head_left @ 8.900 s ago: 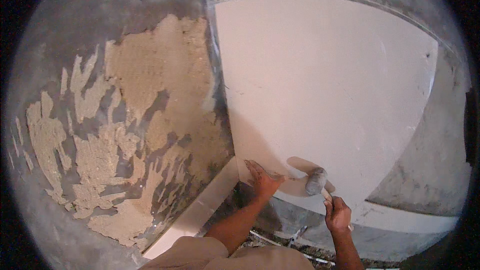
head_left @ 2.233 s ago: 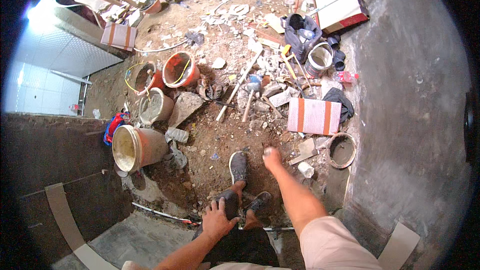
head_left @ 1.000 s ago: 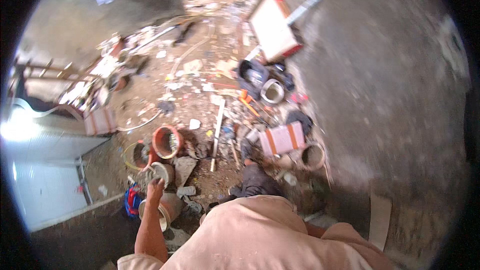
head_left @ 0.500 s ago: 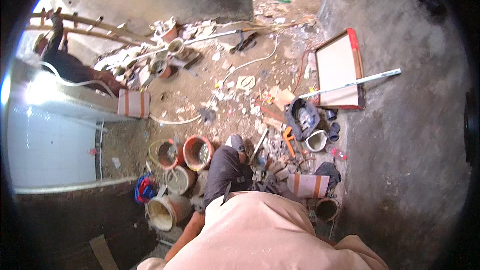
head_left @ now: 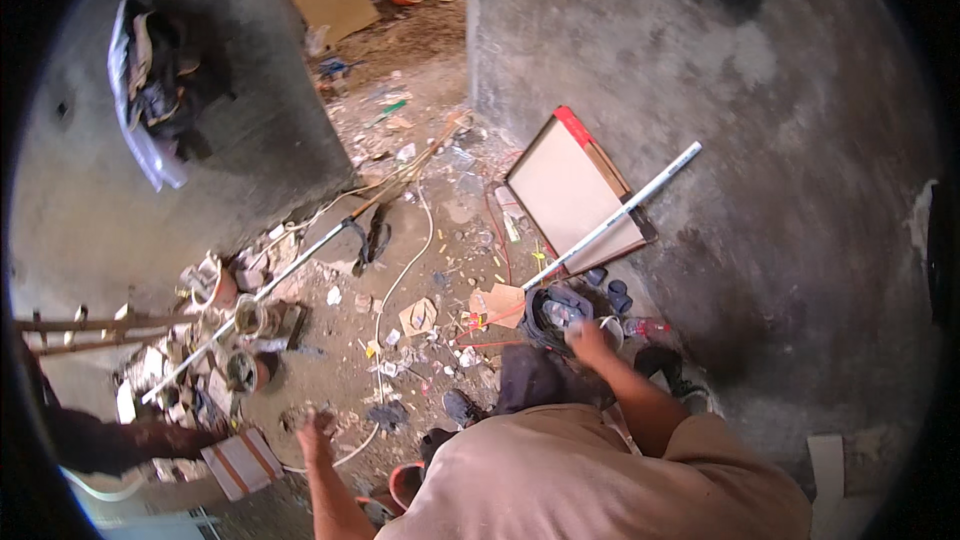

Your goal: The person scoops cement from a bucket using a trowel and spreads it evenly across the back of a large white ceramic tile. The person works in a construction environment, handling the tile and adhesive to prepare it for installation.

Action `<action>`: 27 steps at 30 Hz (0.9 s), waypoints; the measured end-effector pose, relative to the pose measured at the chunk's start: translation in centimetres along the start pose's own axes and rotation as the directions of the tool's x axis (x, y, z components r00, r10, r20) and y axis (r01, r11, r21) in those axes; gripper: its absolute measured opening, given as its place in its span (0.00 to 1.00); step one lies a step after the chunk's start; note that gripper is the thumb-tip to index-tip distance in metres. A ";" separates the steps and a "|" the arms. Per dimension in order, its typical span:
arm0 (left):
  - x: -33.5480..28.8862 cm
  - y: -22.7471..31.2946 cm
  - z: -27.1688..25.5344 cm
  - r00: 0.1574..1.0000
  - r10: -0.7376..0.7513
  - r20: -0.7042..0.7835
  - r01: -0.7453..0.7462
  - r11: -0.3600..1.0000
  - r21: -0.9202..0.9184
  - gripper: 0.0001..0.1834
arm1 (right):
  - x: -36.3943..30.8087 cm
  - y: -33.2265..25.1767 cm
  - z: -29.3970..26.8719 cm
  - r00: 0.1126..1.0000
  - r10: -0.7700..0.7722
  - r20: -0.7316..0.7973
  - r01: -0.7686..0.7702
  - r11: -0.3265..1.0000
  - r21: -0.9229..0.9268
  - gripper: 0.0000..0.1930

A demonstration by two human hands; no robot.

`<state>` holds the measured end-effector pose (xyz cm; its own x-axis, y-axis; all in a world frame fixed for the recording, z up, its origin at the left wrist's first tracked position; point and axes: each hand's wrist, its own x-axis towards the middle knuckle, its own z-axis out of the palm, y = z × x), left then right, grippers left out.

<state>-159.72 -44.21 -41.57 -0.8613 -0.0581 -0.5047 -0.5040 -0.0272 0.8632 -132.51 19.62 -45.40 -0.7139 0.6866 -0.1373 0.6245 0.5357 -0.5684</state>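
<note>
Littered floor [head_left: 335, 360] surrounds us. We cannot tell whether our right hand [head_left: 588, 337], near the dark bag [head_left: 534, 318], or our left hand [head_left: 317, 428] grips anything.

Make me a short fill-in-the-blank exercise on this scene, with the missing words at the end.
1. Compared with the right hand, the left hand appears ____ from the dark open bag.
2. At the top of the pale panel, the corner is coloured ____.
3. The straps on the package at lower left number ____.

Missing words: farther; red; two.
</note>
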 end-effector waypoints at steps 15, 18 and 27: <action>17.5 3.7 12.3 0.967 -0.167 0.192 -0.072 0.542 0.837 0.18 | 30.9 -5.3 -2.9 0.682 0.702 0.206 -0.482 0.219 0.848 0.11; 20.2 2.8 23.2 0.715 -0.396 0.576 -0.683 -0.218 0.697 0.16 | 37.6 4.9 -2.0 0.664 0.734 0.143 -0.333 0.119 0.935 0.12; 35.1 10.6 62.9 0.383 -0.323 0.865 -0.907 0.048 0.419 0.22 | 51.4 13.7 2.8 0.465 0.883 0.057 -0.354 0.127 0.927 0.23</action>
<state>-199.34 16.21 -50.53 -0.2223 0.8502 -0.4772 0.7298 0.4696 0.4968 -161.54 60.85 -62.51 0.2013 0.7649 -0.6118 0.0381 -0.6303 -0.7755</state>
